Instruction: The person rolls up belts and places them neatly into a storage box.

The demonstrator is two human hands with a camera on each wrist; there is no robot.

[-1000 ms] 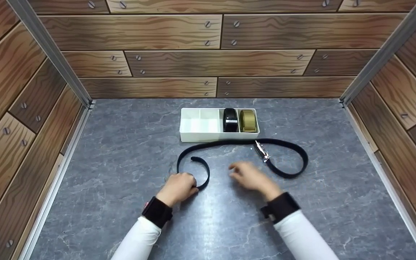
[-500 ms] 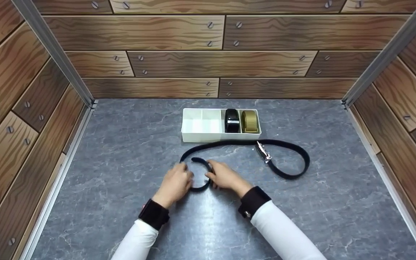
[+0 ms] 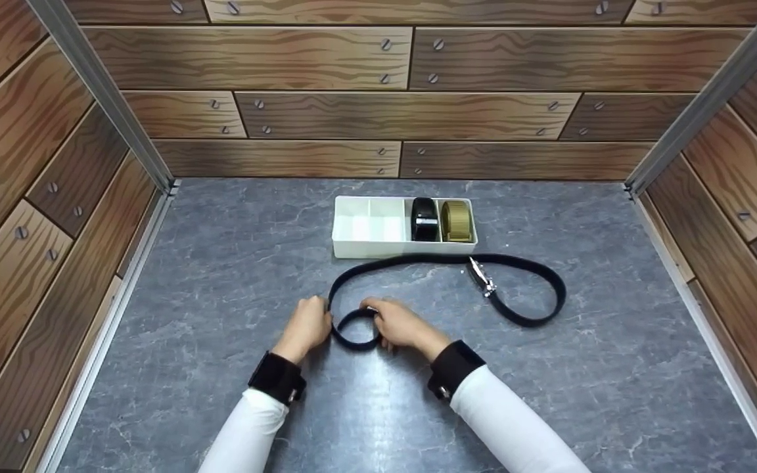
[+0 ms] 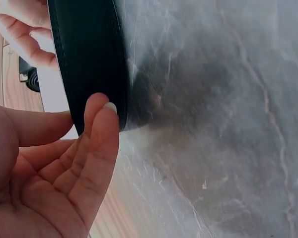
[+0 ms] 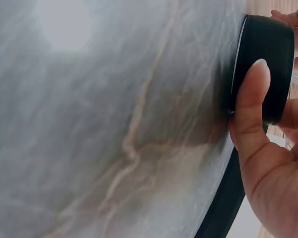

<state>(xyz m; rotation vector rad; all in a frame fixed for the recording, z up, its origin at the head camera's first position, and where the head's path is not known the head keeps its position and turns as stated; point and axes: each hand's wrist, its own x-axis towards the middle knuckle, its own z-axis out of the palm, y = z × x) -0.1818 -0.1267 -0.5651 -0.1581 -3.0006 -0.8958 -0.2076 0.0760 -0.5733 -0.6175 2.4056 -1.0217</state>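
Observation:
A long black belt (image 3: 447,258) stands on edge on the grey tabletop, its left end curled into a small loop (image 3: 357,344) between my hands. My left hand (image 3: 307,327) is at the loop's left side; in the left wrist view its thumb and fingers (image 4: 100,129) pinch the strap. My right hand (image 3: 405,323) grips the loop's right side, its thumb (image 5: 252,94) pressed on the outer face in the right wrist view and its other fingers behind the strap. To the right, the belt bends round in a wide curve ending at a silver buckle (image 3: 483,278).
Behind the belt stands a white divided box (image 3: 405,248). Its right compartments hold a rolled black belt (image 3: 424,223) and a rolled olive-gold belt (image 3: 457,221); two left compartments hold nothing. Wood-patterned walls (image 3: 326,115) enclose the tabletop at the back and sides.
My right hand has come in from the right and taken hold of the curled end. My left hand has shifted slightly left and up. The end loop has become smaller and more closed.

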